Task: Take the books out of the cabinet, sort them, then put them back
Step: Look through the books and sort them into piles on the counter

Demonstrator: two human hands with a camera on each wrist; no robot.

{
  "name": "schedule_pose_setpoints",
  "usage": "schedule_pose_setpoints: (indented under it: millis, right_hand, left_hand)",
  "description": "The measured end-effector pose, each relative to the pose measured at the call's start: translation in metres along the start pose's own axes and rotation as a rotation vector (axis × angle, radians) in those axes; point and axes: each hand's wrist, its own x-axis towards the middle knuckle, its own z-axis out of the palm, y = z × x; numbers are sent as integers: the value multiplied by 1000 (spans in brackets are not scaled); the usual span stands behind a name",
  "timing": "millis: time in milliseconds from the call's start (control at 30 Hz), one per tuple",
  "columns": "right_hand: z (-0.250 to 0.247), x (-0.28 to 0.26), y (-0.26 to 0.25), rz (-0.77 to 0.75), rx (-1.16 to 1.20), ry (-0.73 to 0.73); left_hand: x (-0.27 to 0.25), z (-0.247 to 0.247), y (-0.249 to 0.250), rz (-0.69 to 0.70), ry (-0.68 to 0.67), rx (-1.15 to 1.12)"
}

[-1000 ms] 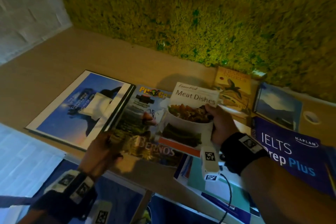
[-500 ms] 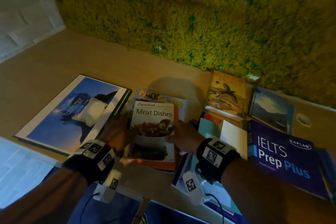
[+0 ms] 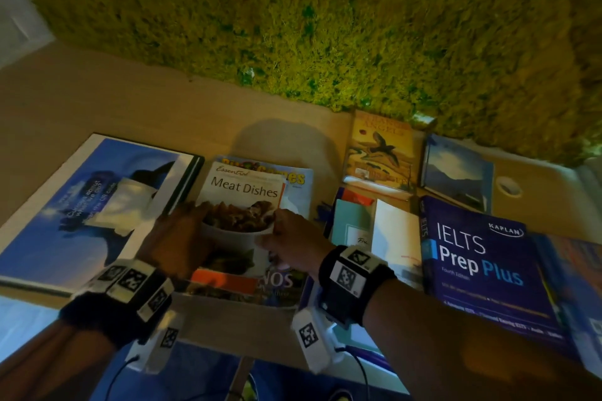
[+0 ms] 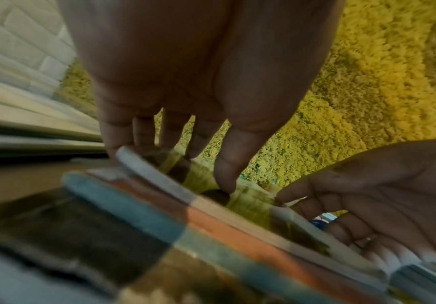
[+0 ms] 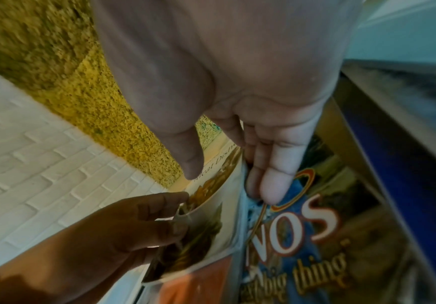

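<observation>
I look down on a wooden shelf top (image 3: 136, 101) backed by a wall of yellow-green moss (image 3: 325, 26), and I take the Meat Dishes cookbook (image 3: 244, 187) as my landmark. It lies face up on a glossy magazine (image 3: 294, 179), whose yellow title peeks out behind it and whose lower edge shows in front of it. My left hand (image 3: 177, 238) is at the cookbook's left edge, fingers (image 4: 169, 131) reaching down, slightly spread and straight, with the thumb on its cover. My right hand (image 3: 290, 239) is at the cookbook's right edge: the thumb lies on the cover and the fingers (image 5: 273, 181) are tucked together against that edge, over the magazine; whether they actually grip it I cannot tell. Just left of the cookbook lies a large blue picture book (image 3: 97, 205). Right of the cookbook, a teal booklet (image 3: 350, 225) and a white sheet (image 3: 395, 238) overlap, and beyond them is a dark blue IELTS Prep Plus book (image 3: 482, 257). Behind those, against the moss, sit a yellow book with a bird on it (image 3: 379, 150) and a book showing a blue landscape (image 3: 456, 172).
</observation>
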Motion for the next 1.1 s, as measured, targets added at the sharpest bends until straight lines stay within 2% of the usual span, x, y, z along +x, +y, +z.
schedule_pose_setpoints:
  millis: [67, 133, 200, 267, 300, 367, 433, 533, 600, 733, 900, 967, 1100]
  right_hand:
    - [0, -4, 1, -19, -37, -53]
    - [0, -10, -1, -19, -107, -91]
    - [-3, -16, -2, -1, -125, -88]
    - [-12, -25, 1, -22, -101, -59]
    - [-19, -31, 4, -32, -63, -38]
    - [-40, -44, 14, -55, 48, 59]
    - [-68, -63, 28, -64, 119, 201]
    - [-112, -86, 64, -59, -11, 439]
    - [-131, -102, 91, -8, -131, 473]
    - [-140, -122, 127, -9, -272, 378]
    - [-144, -125, 147, -84, -18, 413]
    - [-144, -124, 151, -107, 67, 427]
    - [-148, -120, 163, -153, 233, 406]
  left_hand:
    - [1, -1, 0, 54, 51, 21]
    - [4, 5, -9, 87, -9, 54]
    - [5, 8, -13, 101, -13, 80]
    - [1, 5, -1, 173, 79, 130]
    - [-3, 1, 10, 165, 107, 178]
    - [-13, -3, 46, 118, 130, 185]
    - [-26, 5, 86, 231, 105, 91]
    - [-51, 20, 152, 387, -35, -115]
    - [-55, 35, 187, 403, -110, -192]
    - [-43, 58, 242, 303, -212, -243]
    - [-21, 58, 273, -35, -254, -495]
    - [-21, 60, 284, -58, -272, -548]
    - [-28, 76, 310, 27, -245, -545]
